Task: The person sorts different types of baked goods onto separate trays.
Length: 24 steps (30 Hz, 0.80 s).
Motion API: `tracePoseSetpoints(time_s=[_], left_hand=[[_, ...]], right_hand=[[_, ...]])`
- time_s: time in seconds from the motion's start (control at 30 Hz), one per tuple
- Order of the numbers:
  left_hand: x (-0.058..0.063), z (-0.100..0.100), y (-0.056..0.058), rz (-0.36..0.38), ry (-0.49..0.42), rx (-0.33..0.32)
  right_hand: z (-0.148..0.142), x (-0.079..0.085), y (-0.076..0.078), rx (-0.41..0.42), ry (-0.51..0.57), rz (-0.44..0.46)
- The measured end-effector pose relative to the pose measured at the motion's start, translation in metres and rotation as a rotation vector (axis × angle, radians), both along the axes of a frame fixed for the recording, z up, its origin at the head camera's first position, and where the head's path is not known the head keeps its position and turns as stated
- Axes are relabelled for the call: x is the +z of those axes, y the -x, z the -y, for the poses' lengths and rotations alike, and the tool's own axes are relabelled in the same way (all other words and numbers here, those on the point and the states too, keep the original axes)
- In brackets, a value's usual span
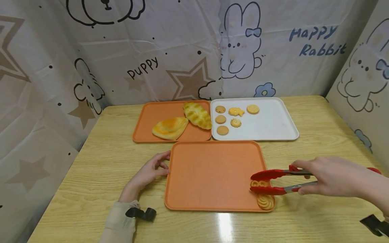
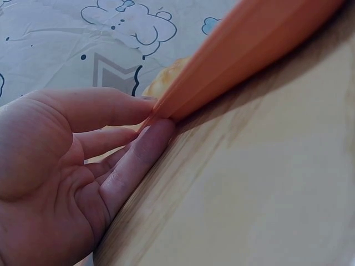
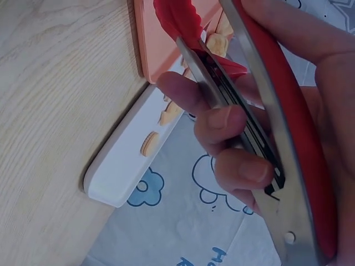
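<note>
My left hand (image 1: 149,172) is at the left edge of the front orange tray (image 1: 209,175). In the left wrist view, its thumb and forefinger pinch the tray's rim (image 2: 191,83). With my right hand (image 1: 337,175) I grip a pair of red-tipped tongs (image 1: 299,186) by their metal arms. The tong heads, spread apart, straddle a ring-patterned cookie (image 1: 258,184) near the tray's right edge. Just below it, in the front right corner, lies a swirl cookie (image 1: 265,202). The right wrist view shows fingers wrapped around the tongs' handles (image 3: 302,144).
Behind, another orange tray (image 1: 143,130) carries a pointed bread (image 1: 171,128) and a braided bread (image 1: 197,115). Beside it, a white tray (image 1: 267,125) bears several cookies on its left half, among them a fish-shaped one (image 1: 236,111). A printed cloth (image 1: 170,40) hangs behind the wooden table (image 1: 82,189).
</note>
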<state>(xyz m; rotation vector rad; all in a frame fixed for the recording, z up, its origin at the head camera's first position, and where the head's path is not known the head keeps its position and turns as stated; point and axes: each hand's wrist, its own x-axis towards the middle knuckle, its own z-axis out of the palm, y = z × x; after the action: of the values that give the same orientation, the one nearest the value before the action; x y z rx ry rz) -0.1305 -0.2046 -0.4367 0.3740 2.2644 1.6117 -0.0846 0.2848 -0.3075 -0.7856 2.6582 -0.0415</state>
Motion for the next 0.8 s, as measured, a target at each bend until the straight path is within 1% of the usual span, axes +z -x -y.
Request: tracePoseSetpoints(time_s=[0.23,0.43,0.6,0.8], left_hand=[[0.0,-0.001,0.0,0.004,0.002,0.008],[-0.001,-0.001,0.0,0.009,-0.003,0.007],[-0.002,-0.001,0.0,0.01,-0.007,0.006],[-0.002,-0.001,0.001,0.003,-0.009,0.004]], right_hand=[[0.003,0.0,0.006,0.01,0.019,-0.055],[0.003,-0.002,0.013,0.019,0.064,-0.118],[-0.001,-0.006,0.017,0.001,0.067,-0.114],[-0.009,-0.012,0.018,-0.016,0.066,-0.097]])
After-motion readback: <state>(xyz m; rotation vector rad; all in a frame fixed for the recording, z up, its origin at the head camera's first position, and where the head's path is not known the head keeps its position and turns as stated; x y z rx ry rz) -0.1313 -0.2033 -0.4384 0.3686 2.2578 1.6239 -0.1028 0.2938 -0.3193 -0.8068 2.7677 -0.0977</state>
